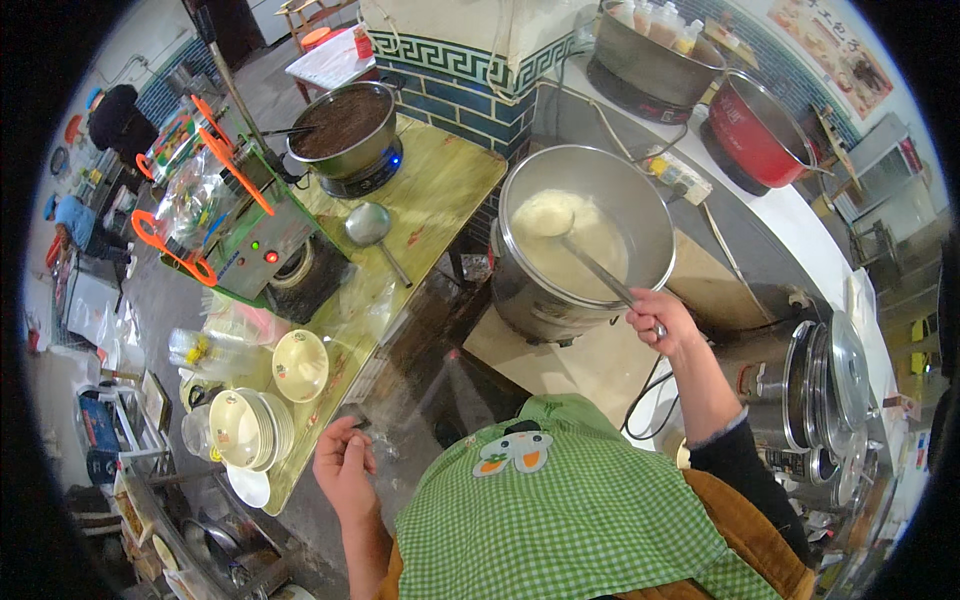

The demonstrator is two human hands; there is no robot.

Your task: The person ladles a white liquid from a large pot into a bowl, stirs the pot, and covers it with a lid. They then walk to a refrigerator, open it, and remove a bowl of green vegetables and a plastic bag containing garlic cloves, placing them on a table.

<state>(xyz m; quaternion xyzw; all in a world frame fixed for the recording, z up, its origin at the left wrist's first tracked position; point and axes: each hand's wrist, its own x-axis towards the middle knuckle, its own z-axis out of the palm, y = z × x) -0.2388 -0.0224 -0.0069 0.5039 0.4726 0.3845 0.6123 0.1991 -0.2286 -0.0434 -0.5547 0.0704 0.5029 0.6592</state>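
Note:
My right hand [662, 318] is closed round the end of a long-handled metal ladle [598, 268]. The ladle's bowl is down in a tall steel pot [650, 240], amid a pale, creamy liquid [590, 245] with lighter foam on top. Off to the left, my left hand [347, 462] hangs in the air with its fingers loosely curled, and I see nothing in it. Nearest to that hand are a stack of cream bowls [245, 430] and a single bowl [300, 367] on the yellow-green table [440, 180].
Behind the spare ladle [370, 228], a pot of dark brown contents [345, 120] sits on a lit cooker. A green machine [270, 250] with orange handles stands at the table's left. A red pot [755, 130] and lidded steel pots [790, 380] flank me on the right.

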